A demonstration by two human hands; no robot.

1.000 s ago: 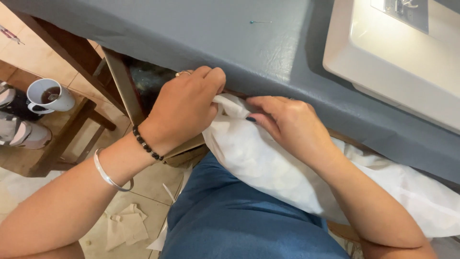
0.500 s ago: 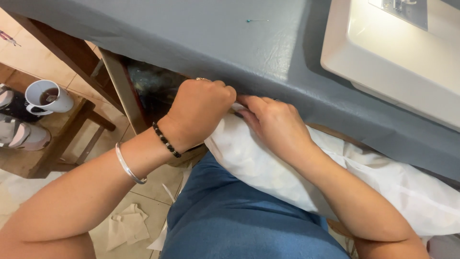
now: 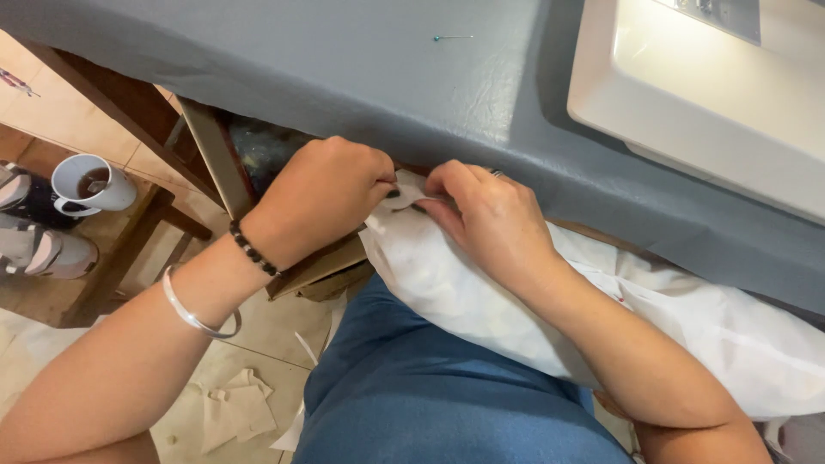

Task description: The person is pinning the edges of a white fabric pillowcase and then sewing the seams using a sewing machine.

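Observation:
A white cloth lies across my lap, over blue trousers. Both hands meet at its upper left corner, just under the edge of the grey table. My left hand, with a bead bracelet and a metal bangle on the wrist, pinches the corner with closed fingers. My right hand presses and pinches the same corner from the right. The fingertips of both hands almost touch. What lies between the fingertips is hidden.
A white sewing machine base stands on the table at the upper right. A pin lies on the tabletop. A white mug sits on a low wooden stool at left, beside shoes. Cloth scraps lie on the tiled floor.
Both hands have drawn closer together on the cloth's corner and shifted slightly right under the table edge. The left fingers curled in tighter.

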